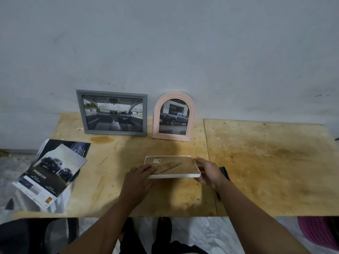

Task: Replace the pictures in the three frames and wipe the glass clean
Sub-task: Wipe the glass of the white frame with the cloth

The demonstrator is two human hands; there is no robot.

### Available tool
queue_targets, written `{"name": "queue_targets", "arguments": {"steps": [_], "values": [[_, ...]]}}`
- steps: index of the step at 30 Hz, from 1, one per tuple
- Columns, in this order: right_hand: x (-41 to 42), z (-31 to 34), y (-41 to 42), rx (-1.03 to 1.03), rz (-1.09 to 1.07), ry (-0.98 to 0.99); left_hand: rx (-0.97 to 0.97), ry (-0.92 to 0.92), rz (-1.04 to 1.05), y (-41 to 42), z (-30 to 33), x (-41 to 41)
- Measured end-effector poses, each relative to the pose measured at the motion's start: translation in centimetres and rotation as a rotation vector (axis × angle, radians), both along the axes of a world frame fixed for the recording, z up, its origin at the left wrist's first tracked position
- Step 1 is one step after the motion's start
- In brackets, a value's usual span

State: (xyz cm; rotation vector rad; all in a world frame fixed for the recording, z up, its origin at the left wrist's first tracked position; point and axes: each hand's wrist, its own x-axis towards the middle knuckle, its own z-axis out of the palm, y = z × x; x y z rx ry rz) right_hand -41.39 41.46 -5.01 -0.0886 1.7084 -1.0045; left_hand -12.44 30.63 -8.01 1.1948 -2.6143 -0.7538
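A white frame (185, 166) lies face down in the middle of the plywood table (256, 162), its brown backing board and folded stand showing. My left hand (140, 174) rests on its left edge, fingers on the stand. My right hand (208, 170) grips the frame's right edge. A grey frame (112, 113) with a car-interior picture leans on the wall at the back. Beside it stands a pink arched frame (173, 116) with a pickup-truck picture.
Loose car brochure pages (53, 173) lie over the table's left edge. A dark object (224, 173) sits just behind my right wrist. A pink woven thing (319, 233) shows at the lower right, below the table. The wall rises right behind the frames.
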Motion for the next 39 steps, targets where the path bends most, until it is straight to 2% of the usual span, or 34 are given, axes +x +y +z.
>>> {"name": "queue_targets", "arguments": {"steps": [3,5,8,11,13,17,20,22,25,29,33,39], "values": [[-1.1,2.0,-0.7,-0.1,-0.079,0.047,-0.04,0.08,0.079,-1.4,1.0,-0.7],[-2.5,2.8,-0.8,-0.123,-0.162,0.157,0.023,0.199,0.175,-2.1,1.8,-1.6],[-5.8,1.9,0.3,-0.033,-0.164,0.385,0.425,0.425,0.432,-1.7,3.8,-3.2],[-7.8,0.5,2.7,0.171,-0.018,0.574,0.738,0.574,0.646,-0.8,3.8,-4.0],[-8.0,-0.5,4.3,0.295,0.11,0.627,0.957,0.648,0.778,0.0,3.0,-4.2],[-7.3,-3.5,7.1,0.495,0.306,0.595,1.167,0.635,0.924,1.8,0.5,-4.1],[-6.2,-5.0,8.0,0.491,0.32,0.661,1.218,0.535,0.946,2.7,-1.5,-3.9],[-5.4,-4.5,7.9,0.436,0.283,0.653,1.183,0.436,0.903,3.0,-2.4,-3.6],[-5.2,-4.5,8.0,0.335,0.099,0.512,1.038,0.249,0.764,3.3,-2.9,-3.1],[-4.8,-3.0,8.1,0.112,-0.243,0.086,0.838,0.084,0.573,3.5,-1.9,-2.7],[-3.4,-1.6,7.2,-0.052,-0.339,-0.255,0.683,-0.052,0.421,3.8,-2.1,-1.8],[-0.8,-1.2,5.2,-0.088,-0.307,-0.447,0.709,-0.062,0.451,4.4,-1.1,-1.0]]}}
